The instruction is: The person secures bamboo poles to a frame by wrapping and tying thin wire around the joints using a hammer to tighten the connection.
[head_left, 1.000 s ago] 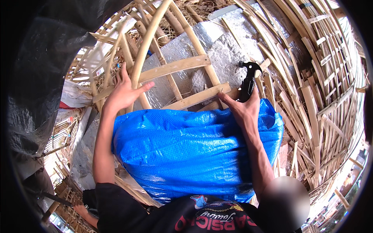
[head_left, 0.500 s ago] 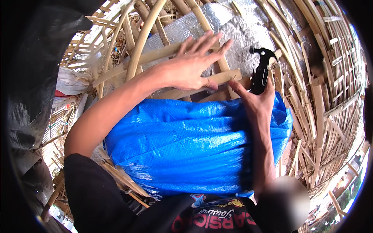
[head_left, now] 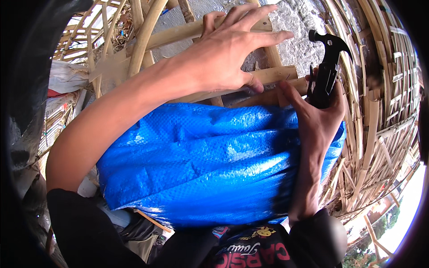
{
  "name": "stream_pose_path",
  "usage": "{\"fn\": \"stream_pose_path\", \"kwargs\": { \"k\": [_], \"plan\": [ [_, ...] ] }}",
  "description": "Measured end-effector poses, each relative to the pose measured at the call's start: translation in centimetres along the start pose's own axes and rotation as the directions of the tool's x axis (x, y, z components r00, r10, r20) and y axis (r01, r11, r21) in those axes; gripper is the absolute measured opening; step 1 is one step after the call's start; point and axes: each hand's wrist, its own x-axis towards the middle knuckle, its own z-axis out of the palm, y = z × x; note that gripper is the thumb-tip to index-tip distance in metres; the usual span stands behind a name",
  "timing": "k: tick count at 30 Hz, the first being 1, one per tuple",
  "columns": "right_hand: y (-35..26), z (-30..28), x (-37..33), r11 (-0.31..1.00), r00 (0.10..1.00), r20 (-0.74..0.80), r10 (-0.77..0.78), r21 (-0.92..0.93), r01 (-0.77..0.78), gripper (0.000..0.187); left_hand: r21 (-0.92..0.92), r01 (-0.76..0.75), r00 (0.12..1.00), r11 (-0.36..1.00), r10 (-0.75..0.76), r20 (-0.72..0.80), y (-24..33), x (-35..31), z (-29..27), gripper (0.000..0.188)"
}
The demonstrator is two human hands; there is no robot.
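My left hand (head_left: 225, 58) reaches over a frame of crossed bamboo strips (head_left: 176, 35), its fingers spread and holding nothing. Its fingertips are over or near the upper strips; whether they touch cannot be told. At the right, my right hand (head_left: 319, 118) grips a black claw hammer (head_left: 330, 67) with a folding-tool style handle, head upward. The right fingers are partly hidden behind the handle. A shiny blue woven plastic sheet (head_left: 201, 156) lies across my lap, beneath both forearms. A short bamboo strip end (head_left: 279, 73) lies between the two hands.
A rough grey-silver surface (head_left: 297, 33) lies behind the bamboo frame. Woven bamboo slats (head_left: 397, 89) rise along the right side. Dark plastic sheeting (head_left: 27, 89) hangs at the left, beside a whitish sack (head_left: 67, 78).
The view has shifted closer. My left hand has moved up and right in the picture, still spread. My right hand, with the hammer, has moved right.
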Motion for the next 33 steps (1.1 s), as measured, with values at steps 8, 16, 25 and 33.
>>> {"fn": "stream_pose_path", "kwargs": {
  "k": [8,16,25,33],
  "plan": [
    [-0.7,0.5,0.1,0.984,0.998,0.059,0.038,-0.177,-0.027,0.027,-0.04,0.1,0.983,0.994,-0.092,0.16,-0.4,0.0,-0.1,0.063],
    [-1.9,0.1,0.8,0.961,0.97,-0.011,0.243,-0.135,-0.243,0.023,-0.146,-0.281,0.958,0.949,0.268,-0.103,-2.8,-1.2,1.8,0.045],
    [-2.2,-1.3,1.6,0.96,0.979,-0.01,0.205,-0.193,-0.203,0.021,-0.088,-0.114,0.993,0.99,0.116,0.019,-1.8,-0.6,1.2,0.053],
    [-3.2,-0.6,1.5,0.932,0.973,0.034,0.229,-0.295,-0.209,0.019,-0.07,-0.435,0.874,0.898,0.403,-0.27,-3.2,-0.2,2.8,0.038]
  ]
}}
